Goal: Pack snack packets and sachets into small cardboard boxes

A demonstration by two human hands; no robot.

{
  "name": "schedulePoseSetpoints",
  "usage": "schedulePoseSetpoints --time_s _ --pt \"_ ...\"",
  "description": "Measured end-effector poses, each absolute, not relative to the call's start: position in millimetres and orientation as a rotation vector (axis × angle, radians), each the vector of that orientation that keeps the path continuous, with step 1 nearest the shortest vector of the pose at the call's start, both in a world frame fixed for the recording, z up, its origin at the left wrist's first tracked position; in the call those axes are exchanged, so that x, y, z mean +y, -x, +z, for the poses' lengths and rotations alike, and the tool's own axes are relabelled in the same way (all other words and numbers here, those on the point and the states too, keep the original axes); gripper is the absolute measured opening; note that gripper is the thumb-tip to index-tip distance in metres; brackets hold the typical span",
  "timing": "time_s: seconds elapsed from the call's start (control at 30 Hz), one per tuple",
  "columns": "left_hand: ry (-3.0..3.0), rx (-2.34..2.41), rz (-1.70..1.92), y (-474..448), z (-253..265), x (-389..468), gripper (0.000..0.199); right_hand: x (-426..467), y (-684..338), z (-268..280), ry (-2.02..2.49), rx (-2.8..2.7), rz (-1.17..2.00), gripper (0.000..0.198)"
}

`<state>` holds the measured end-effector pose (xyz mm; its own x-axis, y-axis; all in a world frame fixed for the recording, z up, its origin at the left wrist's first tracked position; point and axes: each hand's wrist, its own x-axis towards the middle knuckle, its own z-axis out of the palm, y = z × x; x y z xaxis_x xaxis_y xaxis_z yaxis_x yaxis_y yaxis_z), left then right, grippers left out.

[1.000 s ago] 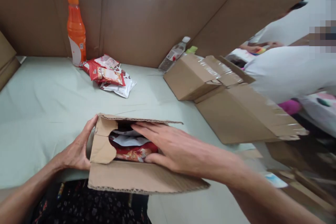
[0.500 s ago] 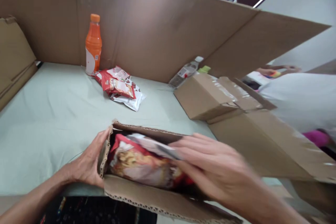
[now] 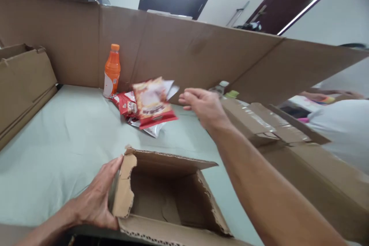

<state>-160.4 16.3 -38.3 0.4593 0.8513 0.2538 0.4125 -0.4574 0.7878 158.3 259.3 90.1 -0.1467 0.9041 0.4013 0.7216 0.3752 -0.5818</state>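
Observation:
My left hand (image 3: 98,196) grips the left end of an open cardboard box (image 3: 173,221), its thumb and fingers spread over the torn flap. Bare brown cardboard shows inside the box. My right hand (image 3: 201,105) is stretched out beyond the box, fingers loosely extended and holding nothing. Just left of its fingertips, a red and cream snack packet (image 3: 154,103) appears in mid-air, apart from the hand, with a whitish packet (image 3: 172,90) partly hidden behind it. Beneath them lies a pile of red packets (image 3: 123,104) and a silvery-white packet (image 3: 155,130).
An orange drink bottle (image 3: 112,72) stands against the tall cardboard wall (image 3: 173,50). Taped cardboard boxes (image 3: 259,119) sit at the right, with a clear bottle (image 3: 221,87) behind them. Another box (image 3: 25,88) is at the left. A person in white (image 3: 343,134) is at the far right.
My right hand has come out of the box and moved forward, and the snack packets have left the box and now hang above the pile. My left hand stays on the box.

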Motion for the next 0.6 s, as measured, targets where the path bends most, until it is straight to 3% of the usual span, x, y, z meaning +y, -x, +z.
schedulePoseSetpoints --time_s 0.13,0.27,0.5,0.6 --pt "-2.059 1.291 0.960 204 -33 4 0.127 251 -171 28 1.495 -1.712 0.603 0.049" --pt "-1.925 1.641 1.194 254 -29 14 0.117 215 -196 -31 1.540 -1.649 0.649 0.045" --pt "-1.413 2.273 1.602 318 -20 116 0.142 176 -212 -110 1.539 -1.518 0.501 0.041" --pt "-1.373 2.409 1.603 337 -11 165 0.126 174 -208 -119 1.484 -1.535 0.461 0.037"
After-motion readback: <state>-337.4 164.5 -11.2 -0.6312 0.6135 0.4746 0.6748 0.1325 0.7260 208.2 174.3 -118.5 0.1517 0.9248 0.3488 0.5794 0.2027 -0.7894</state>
